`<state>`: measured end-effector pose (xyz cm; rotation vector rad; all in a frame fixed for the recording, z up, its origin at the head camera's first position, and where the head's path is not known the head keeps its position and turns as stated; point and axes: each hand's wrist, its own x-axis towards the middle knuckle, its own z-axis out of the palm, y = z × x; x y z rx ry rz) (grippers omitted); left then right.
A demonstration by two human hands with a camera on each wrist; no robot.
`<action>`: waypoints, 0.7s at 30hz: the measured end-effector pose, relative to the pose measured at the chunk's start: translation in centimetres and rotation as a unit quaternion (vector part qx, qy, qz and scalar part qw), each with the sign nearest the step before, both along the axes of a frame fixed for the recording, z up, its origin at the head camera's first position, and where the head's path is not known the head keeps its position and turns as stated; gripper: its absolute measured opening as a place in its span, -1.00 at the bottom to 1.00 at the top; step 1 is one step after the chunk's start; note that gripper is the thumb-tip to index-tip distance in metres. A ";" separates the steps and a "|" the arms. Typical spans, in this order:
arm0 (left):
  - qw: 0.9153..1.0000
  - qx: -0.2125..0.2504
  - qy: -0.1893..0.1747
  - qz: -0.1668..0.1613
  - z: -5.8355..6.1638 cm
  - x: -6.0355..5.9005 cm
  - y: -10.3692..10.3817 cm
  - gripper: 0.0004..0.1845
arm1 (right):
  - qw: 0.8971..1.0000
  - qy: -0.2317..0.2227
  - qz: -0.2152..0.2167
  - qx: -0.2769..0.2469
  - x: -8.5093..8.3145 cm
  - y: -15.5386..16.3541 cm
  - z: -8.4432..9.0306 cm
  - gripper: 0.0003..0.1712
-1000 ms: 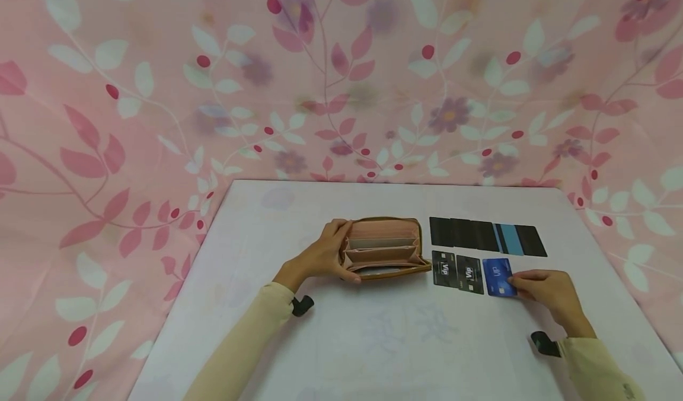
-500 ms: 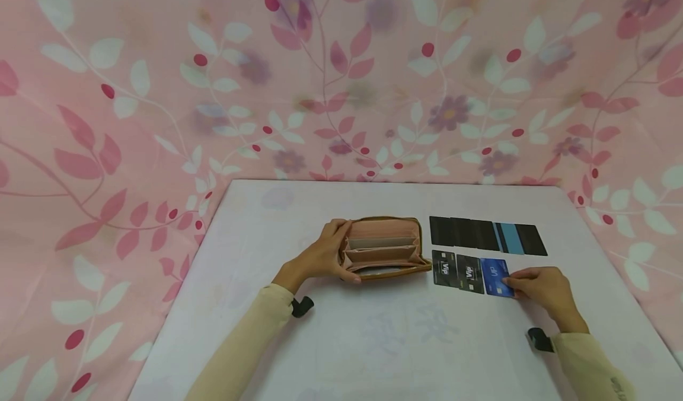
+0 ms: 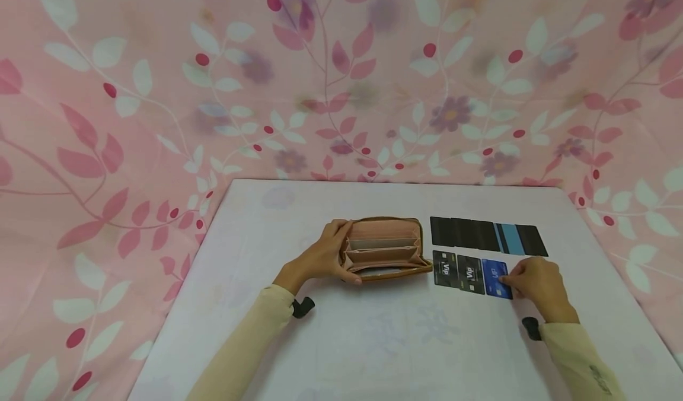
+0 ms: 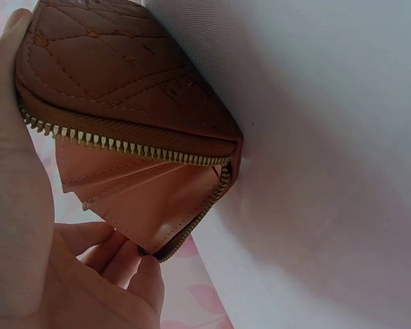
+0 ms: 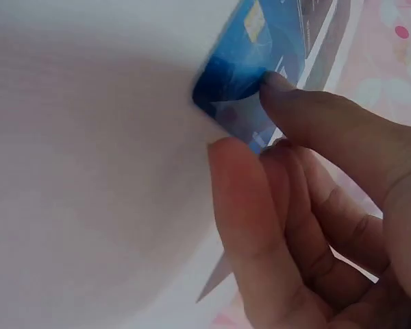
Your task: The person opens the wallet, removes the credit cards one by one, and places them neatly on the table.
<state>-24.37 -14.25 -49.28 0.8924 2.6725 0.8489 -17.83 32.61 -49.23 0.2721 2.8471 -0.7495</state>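
My left hand (image 3: 332, 252) grips the left end of an unzipped wallet (image 3: 384, 252), thumb at the front and fingers behind. The wallet stands open toward me with its card slots showing; quilted brown leather and a brass zipper (image 4: 123, 144) appear in the left wrist view. A blue bank card (image 3: 495, 276) lies at the right end of a row of cards. My right hand (image 3: 540, 285) is at its right edge. In the right wrist view the thumb (image 5: 281, 92) presses on the card's face, while the index finger (image 5: 236, 185) stands apart from the card.
Two black VIP cards (image 3: 458, 272) lie left of the blue one, close to the wallet's zipper end. Behind them runs a row of several overlapping dark cards (image 3: 469, 234), one with a light-blue stripe. The white table (image 3: 373, 341) meets a pink floral cloth (image 3: 341, 92) at the back.
The blue card has shifted slightly left, toward the black VIP cards. My right hand has moved left and a little away from me, its fingers coming off the card. Left hand and wallet stay still.
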 end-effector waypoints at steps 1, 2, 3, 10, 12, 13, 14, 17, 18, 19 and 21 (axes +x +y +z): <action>1.000 0.001 0.001 0.000 0.0 0.0 0.0 0.48 | 1.000 0.001 0.001 0.004 -0.1 -0.1 0.1 -0.72; 1.000 0.000 0.001 0.000 0.0 0.0 0.0 0.48 | 1.000 0.001 0.001 0.007 -0.3 -0.3 0.1 -0.73; 1.000 -0.002 0.001 0.000 0.0 0.0 -0.1 0.48 | 1.000 0.005 0.003 0.010 -0.5 -0.6 0.3 -0.73; 1.000 -0.009 -0.004 0.000 -0.1 0.0 -0.2 0.48 | 0.982 0.168 0.085 0.012 -2.2 -5.3 2.6 -0.75; 1.000 -0.007 -0.005 0.000 -0.1 0.0 -0.3 0.48 | 0.965 0.221 0.140 -0.002 -2.7 -7.6 3.3 -0.81; 1.000 -0.007 -0.005 0.001 -0.1 0.1 -0.3 0.48 | 0.955 0.242 0.171 -0.013 -2.9 -8.9 3.5 -0.85; 1.000 -0.008 -0.006 0.001 -0.1 0.1 -0.3 0.48 | 0.944 0.257 0.205 -0.026 -3.1 -10.3 3.7 -0.88; 1.000 -0.010 -0.005 0.003 0.0 0.1 -0.3 0.49 | 0.915 0.273 0.293 -0.056 -3.4 -14.4 4.1 -0.89; 1.000 -0.011 -0.005 0.003 0.1 0.1 -0.2 0.49 | 0.907 0.270 0.318 -0.063 -3.4 -15.5 4.2 -0.88; 1.000 -0.011 -0.004 0.003 0.1 0.0 -0.2 0.49 | 0.898 0.262 0.345 -0.074 -3.4 -16.5 4.2 -0.88; 1.000 -0.010 -0.003 0.002 0.3 0.0 -0.1 0.49 | 0.884 0.241 0.393 -0.082 -3.5 -18.1 4.5 -0.89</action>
